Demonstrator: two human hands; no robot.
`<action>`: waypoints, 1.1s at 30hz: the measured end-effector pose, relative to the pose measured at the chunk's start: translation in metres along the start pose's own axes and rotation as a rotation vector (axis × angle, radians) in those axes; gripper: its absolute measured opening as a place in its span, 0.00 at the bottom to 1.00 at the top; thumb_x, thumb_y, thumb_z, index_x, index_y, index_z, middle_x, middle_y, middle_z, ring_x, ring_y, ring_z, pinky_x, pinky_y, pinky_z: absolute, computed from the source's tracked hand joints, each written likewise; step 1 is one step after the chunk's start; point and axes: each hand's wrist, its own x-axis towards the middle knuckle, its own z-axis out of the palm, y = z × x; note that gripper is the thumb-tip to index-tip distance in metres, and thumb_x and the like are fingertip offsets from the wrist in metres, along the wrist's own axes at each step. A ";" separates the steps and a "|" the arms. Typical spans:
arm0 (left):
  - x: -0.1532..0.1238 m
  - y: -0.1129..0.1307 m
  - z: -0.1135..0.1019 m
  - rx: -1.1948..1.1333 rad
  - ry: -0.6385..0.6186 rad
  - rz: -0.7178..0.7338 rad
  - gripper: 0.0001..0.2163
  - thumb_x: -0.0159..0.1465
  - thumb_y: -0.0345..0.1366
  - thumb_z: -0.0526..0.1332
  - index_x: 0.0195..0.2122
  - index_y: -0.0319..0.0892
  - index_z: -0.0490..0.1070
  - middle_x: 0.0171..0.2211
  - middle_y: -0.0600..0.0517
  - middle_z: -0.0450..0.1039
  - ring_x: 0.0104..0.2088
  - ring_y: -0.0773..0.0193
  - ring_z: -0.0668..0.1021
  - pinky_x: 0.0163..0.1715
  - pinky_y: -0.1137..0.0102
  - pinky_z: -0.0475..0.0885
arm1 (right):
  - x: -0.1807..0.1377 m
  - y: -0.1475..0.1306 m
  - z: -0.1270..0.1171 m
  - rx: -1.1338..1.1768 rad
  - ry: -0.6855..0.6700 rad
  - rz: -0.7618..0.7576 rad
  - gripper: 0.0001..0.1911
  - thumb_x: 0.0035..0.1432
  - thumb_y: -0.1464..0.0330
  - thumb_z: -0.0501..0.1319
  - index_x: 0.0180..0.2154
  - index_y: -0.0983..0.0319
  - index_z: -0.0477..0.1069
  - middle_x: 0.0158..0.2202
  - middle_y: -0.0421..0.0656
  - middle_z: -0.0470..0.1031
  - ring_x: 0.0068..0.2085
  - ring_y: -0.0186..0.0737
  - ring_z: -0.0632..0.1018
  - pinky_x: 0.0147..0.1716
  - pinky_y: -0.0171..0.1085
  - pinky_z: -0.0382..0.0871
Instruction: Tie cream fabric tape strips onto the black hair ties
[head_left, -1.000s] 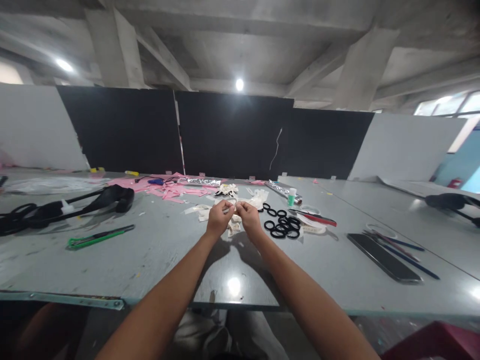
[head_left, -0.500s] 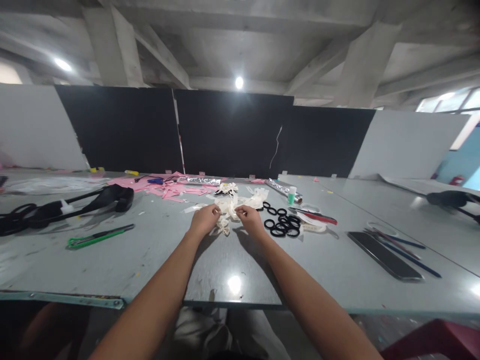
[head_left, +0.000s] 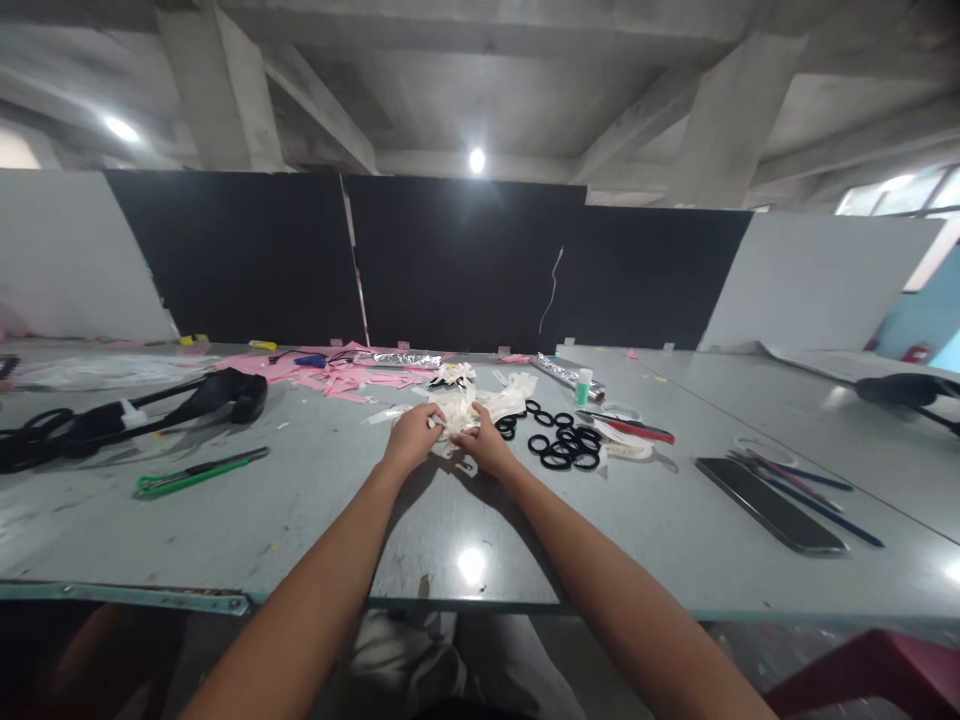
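At the middle of the table, my left hand (head_left: 413,438) is closed, thumb and fingers pinching the left side of a crumpled cream strip piece (head_left: 457,423). From the right, my right hand (head_left: 488,441) grips the same piece, its fingers bent over it. Whether the piece is paper or cloth I cannot tell. A pile of loose cream strips (head_left: 515,390) lies just behind my hands, and a frilly cream bundle (head_left: 454,375) sits farther back. Close to my right hand are several black rings (head_left: 564,445), some overlapping.
On the left lie a green-handled cutter (head_left: 199,472) and a black strapped item (head_left: 232,395). Pink scraps (head_left: 345,375) spread at the back. To the right are a green-and-white glue bottle (head_left: 583,387), a red-handled tool (head_left: 637,429), a dark phone (head_left: 769,503) and thin pens (head_left: 825,510).
My right hand has shifted slightly left and down, closer to my left hand, over the cream piece. More black rings show beside it. My left hand has barely moved.
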 end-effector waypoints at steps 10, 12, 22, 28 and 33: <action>0.002 0.007 0.002 -0.218 0.219 0.110 0.04 0.51 0.27 0.55 0.25 0.42 0.66 0.30 0.53 0.70 0.30 0.65 0.71 0.34 0.72 0.65 | 0.000 -0.021 -0.003 0.427 0.064 -0.103 0.34 0.45 0.64 0.63 0.54 0.61 0.55 0.25 0.35 0.70 0.23 0.31 0.70 0.19 0.30 0.66; 0.004 0.006 0.001 -0.250 0.260 0.078 0.04 0.52 0.27 0.54 0.25 0.42 0.66 0.31 0.52 0.69 0.31 0.65 0.71 0.35 0.71 0.66 | 0.000 -0.023 -0.008 0.396 0.110 -0.130 0.33 0.46 0.64 0.62 0.54 0.62 0.55 0.24 0.34 0.68 0.22 0.31 0.69 0.19 0.30 0.66; 0.006 0.008 0.012 -0.731 -0.170 -0.012 0.14 0.55 0.45 0.59 0.30 0.39 0.72 0.25 0.52 0.72 0.25 0.65 0.72 0.28 0.71 0.67 | -0.003 -0.024 -0.026 -0.098 0.058 -0.339 0.30 0.49 0.67 0.61 0.55 0.61 0.60 0.25 0.34 0.66 0.29 0.33 0.70 0.32 0.32 0.64; 0.006 0.007 0.018 -0.921 -0.170 -0.125 0.16 0.49 0.47 0.66 0.28 0.38 0.70 0.27 0.50 0.74 0.28 0.65 0.74 0.29 0.72 0.67 | 0.003 -0.024 -0.027 0.057 0.156 -0.298 0.25 0.51 0.67 0.57 0.53 0.62 0.63 0.34 0.40 0.71 0.30 0.33 0.70 0.31 0.32 0.65; 0.006 0.005 0.023 -1.000 -0.106 -0.263 0.16 0.49 0.48 0.65 0.30 0.40 0.69 0.33 0.49 0.75 0.28 0.67 0.75 0.27 0.73 0.68 | 0.001 -0.033 -0.040 -0.101 0.428 -0.311 0.12 0.54 0.63 0.56 0.37 0.63 0.74 0.36 0.45 0.74 0.32 0.37 0.71 0.36 0.36 0.65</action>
